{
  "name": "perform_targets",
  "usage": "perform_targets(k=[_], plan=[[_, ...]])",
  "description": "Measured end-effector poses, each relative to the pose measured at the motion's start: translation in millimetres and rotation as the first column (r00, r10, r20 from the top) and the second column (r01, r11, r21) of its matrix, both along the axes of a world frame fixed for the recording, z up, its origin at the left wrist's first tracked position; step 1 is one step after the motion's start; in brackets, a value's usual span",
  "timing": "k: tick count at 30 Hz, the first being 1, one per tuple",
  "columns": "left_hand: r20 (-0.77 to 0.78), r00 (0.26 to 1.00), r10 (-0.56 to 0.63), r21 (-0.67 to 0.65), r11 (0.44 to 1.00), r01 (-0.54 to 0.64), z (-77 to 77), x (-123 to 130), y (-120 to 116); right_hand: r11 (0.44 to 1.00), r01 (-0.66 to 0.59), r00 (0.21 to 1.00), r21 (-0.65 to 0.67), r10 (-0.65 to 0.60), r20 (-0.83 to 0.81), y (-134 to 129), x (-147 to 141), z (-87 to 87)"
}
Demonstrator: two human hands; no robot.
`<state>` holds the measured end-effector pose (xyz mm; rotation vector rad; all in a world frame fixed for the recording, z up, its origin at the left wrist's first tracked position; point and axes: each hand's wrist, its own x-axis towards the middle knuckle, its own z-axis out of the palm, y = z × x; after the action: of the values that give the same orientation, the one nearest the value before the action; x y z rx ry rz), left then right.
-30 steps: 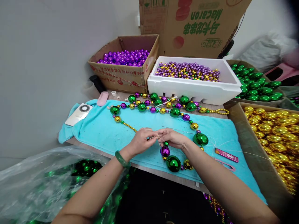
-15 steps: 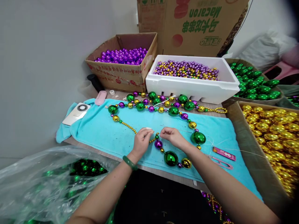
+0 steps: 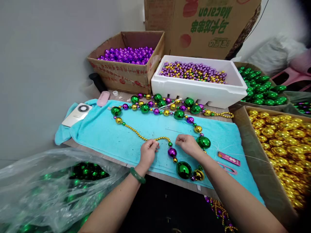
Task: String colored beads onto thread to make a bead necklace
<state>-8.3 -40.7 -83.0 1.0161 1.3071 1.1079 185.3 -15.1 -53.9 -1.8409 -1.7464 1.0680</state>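
Cardboard boxes (image 3: pixel 123 77) and a white foam box (image 3: pixel 199 89) are ranged along the back of the worktop (image 3: pixel 121 165), which is mostly covered by a blue towel (image 3: pixel 97 142). On it, a bead strand (image 3: pixel 179 114) is laid in a wide loop, its near side brought between the two hands. By each hand, the left (image 3: pixel 147 152) and the right (image 3: pixel 188 144), a closed fingertip grip is made; whether fine thread is pinched in either cannot be told. Between them, a small green bead (image 3: pixel 170 144) is placed nearer the right fingertips. From there, gold beads (image 3: pixel 136 132) are run leftward, just beyond the left hand, while larger beads are slanted toward the body and right, the big green one (image 3: pixel 184 170) lying near the front edge. Open room is offered inside the loop; rightward, space is bounded by a box of gold beads (image 3: pixel 259 168).
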Motion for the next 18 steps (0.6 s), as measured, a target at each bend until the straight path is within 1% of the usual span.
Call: perform_targets(k=[1,3,4,5,6,7,8,9,11,13,15,18], plan=[[0.049,0.999,0.013,0.003,1.0,-0.013,2.7,1,0,1.0,-0.018,1.0,-0.014,0.018,-0.002,-1,0,0.2],[0.243,0.97,0.026,-0.021,1.0,-0.022,9.9,4,-1,0.997,-0.066,0.998,-0.046,0.065,-0.026,-4,-1,1.2],[0.368,0.93,0.022,-0.045,0.999,-0.006,13.9,6,-1,0.994,-0.092,0.995,-0.056,0.089,-0.048,-5,-2,1.9],[0.487,0.873,0.013,-0.066,0.998,0.022,17.7,7,-2,0.992,-0.114,0.991,-0.059,0.11,-0.071,-7,-4,2.6],[0.581,0.814,0.001,-0.079,0.995,0.056,20.9,9,-1,0.99,-0.128,0.988,-0.052,0.122,-0.094,-9,-5,3.2],[0.642,0.767,-0.016,-0.083,0.993,0.09,23.3,10,-1,0.991,-0.131,0.986,-0.04,0.126,-0.112,-12,-7,3.6],[0.67,0.741,-0.036,-0.079,0.99,0.119,24.7,11,-1,0.992,-0.124,0.985,-0.022,0.12,-0.125,-14,-9,3.5],[0.672,0.739,-0.056,-0.072,0.987,0.14,25.1,12,-1,0.994,-0.107,0.985,-0.003,0.105,-0.134,-16,-11,2.9],[0.625,0.777,-0.075,-0.069,0.986,0.15,22.7,12,-1,0.998,-0.051,0.987,0.029,0.054,-0.149,-18,-15,-0.4],[0.58,0.813,-0.051,-0.09,0.988,0.126,17.6,11,-1,0.999,0.01,0.983,0.038,-0.003,-0.181,-20,-19,-6.0],[0.571,0.821,0.001,-0.131,0.987,0.09,11.9,9,-2,0.999,0.053,0.97,0.012,-0.048,-0.239,-19,-19,-11.2],[0.584,0.81,0.06,-0.185,0.981,0.061,6.5,6,-4,0.994,0.067,0.923,-0.087,-0.095,-0.374,-15,-15,-11.5]])
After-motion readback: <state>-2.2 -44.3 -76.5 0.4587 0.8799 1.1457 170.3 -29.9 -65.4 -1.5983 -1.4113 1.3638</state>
